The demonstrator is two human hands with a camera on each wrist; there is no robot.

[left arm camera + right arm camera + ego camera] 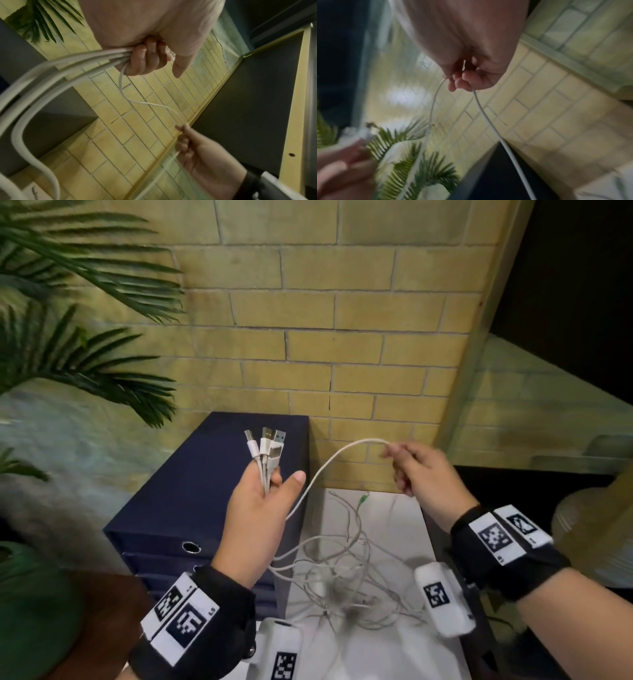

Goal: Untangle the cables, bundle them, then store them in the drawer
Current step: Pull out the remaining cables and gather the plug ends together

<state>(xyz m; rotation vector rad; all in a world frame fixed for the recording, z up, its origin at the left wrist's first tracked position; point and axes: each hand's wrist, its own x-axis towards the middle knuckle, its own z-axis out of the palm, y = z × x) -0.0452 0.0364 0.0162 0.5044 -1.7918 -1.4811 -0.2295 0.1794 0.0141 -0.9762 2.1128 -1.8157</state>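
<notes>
My left hand grips several white USB cables just below their plugs, which point up in front of the dark blue drawer unit. The thumb sticks out straight. In the left wrist view the curled fingers clamp the cable strands. My right hand pinches one white cable that arcs from the left hand up to its fingertips. The right wrist view shows this cable passing through the closed fingers. The rest of the cables lie in a loose tangle on the white tabletop.
A yellow brick wall stands right behind the drawer unit and table. Palm fronds and a green pot sit at the left. A pale round object is at the right edge. The drawers with round pull holes are closed.
</notes>
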